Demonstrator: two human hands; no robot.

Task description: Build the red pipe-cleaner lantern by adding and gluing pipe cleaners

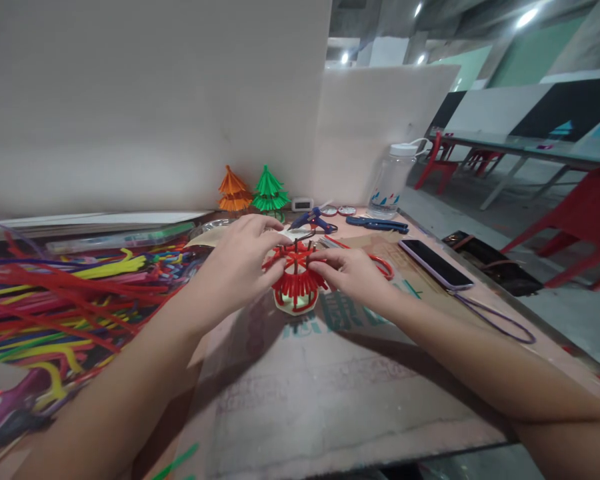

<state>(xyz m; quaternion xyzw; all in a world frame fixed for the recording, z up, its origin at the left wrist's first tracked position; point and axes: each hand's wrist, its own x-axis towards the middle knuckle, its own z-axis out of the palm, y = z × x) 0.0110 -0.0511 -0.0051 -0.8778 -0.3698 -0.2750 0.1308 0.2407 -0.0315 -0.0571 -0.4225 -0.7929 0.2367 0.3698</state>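
A small red pavilion made of pipe cleaners [300, 283] stands on a pale base on the cardboard sheet. Dark upright posts rise from its top. My left hand [247, 260] curves around its left side, thumb and fingers bent at the upper edge. On the right side, my right hand [347, 267] pinches at the top edge near a post; whatever lies between the fingertips is too small to make out. Behind my hands lies a blue glue gun [314, 219]. Red pipe cleaners [383, 265] lie just beyond my right hand.
Many coloured pipe cleaners [80, 287] are heaped at left. Orange [234, 190] and green [269, 190] finished roofed models stand at the back. A water bottle [391, 180], blue pliers-like tool [377, 224] and phone [435, 263] are at right. The table's right edge drops to the floor.
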